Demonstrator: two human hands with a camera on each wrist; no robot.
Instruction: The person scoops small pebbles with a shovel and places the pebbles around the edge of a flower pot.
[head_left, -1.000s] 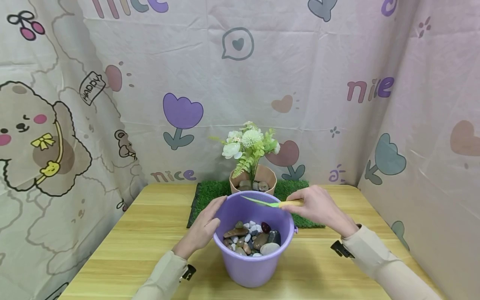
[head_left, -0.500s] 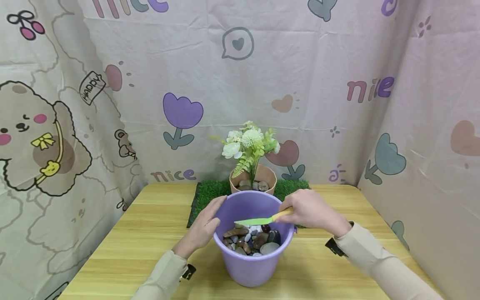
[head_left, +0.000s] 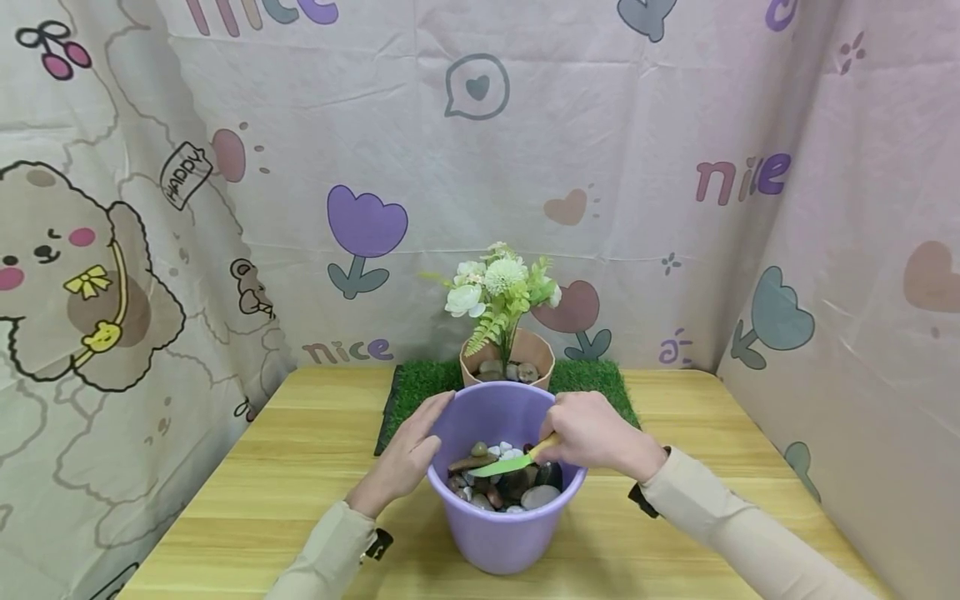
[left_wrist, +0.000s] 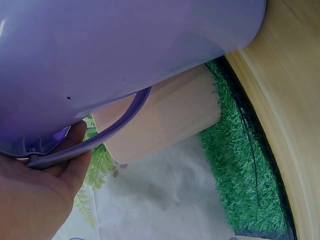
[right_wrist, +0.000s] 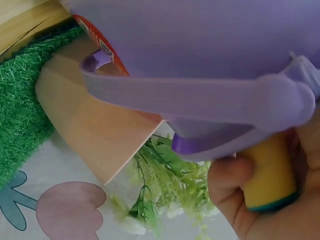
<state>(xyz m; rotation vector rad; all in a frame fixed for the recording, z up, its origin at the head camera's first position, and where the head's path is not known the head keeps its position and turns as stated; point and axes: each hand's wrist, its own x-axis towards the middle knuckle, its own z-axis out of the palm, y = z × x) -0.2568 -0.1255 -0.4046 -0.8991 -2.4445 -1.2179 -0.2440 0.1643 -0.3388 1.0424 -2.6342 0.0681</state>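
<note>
A purple bucket (head_left: 504,533) stands on the wooden table, holding stones (head_left: 540,497) of several colours and sizes. My left hand (head_left: 405,454) grips its left rim, and in the left wrist view the fingers lie by the bucket's handle (left_wrist: 117,125). My right hand (head_left: 596,433) holds a small garden trowel by its yellow handle (right_wrist: 270,175). The trowel's green blade (head_left: 504,465) is inside the bucket, pointing left and low over the stones; whether it touches them I cannot tell. In the right wrist view the bucket hides the blade.
Just behind the bucket, a beige pot (head_left: 542,354) with stones and white artificial flowers (head_left: 502,279) stands on a green artificial grass mat (head_left: 427,385). The wooden table (head_left: 262,492) extends on both sides. Printed cloth (head_left: 480,167) hangs at the back and sides.
My right hand has moved left and down, lowering the trowel blade from rim height to just over the stones. The left hand has stayed on the rim.
</note>
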